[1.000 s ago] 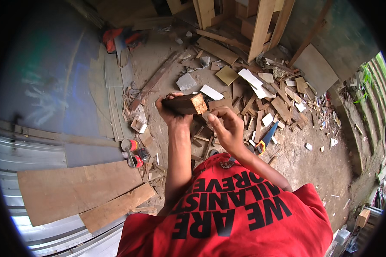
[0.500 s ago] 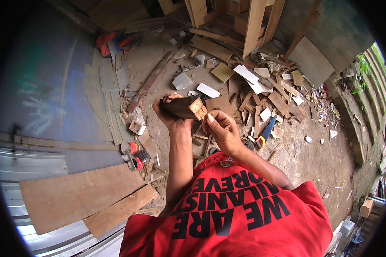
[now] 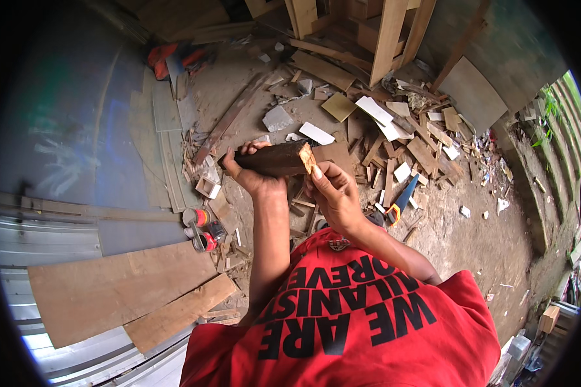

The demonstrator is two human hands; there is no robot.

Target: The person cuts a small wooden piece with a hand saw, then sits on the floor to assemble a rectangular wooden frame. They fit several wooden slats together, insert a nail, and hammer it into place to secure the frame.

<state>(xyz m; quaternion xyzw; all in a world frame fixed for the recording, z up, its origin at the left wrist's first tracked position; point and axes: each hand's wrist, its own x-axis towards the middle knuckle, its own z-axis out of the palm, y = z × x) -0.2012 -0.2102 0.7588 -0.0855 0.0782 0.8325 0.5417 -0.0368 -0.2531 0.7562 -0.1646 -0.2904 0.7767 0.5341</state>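
A dark brown piece of wood [image 3: 274, 160] lies across in front of my chest, lifted above the floor. One end is pale and rough, like bare broken wood, and points right. My left hand [image 3: 259, 179] is wrapped round it from below, its fingertips showing over the far side. At the pale end, my right hand [image 3: 336, 193] pinches the lower corner between thumb and fingers. Whether a small loose bit is also in that pinch is hidden.
Wood offcuts [image 3: 421, 153] litter the floor ahead and right, with a blue-bladed handsaw [image 3: 403, 197] among them. Paint cans [image 3: 203, 241] stand at the left. Brown boards [image 3: 122, 290] lie on corrugated metal at lower left. Tall planks [image 3: 388, 42] lean at the back.
The piece of wood has turned so its long side shows more and its pale end faces further right. My left hand has shifted slightly left; my right stays at the end.
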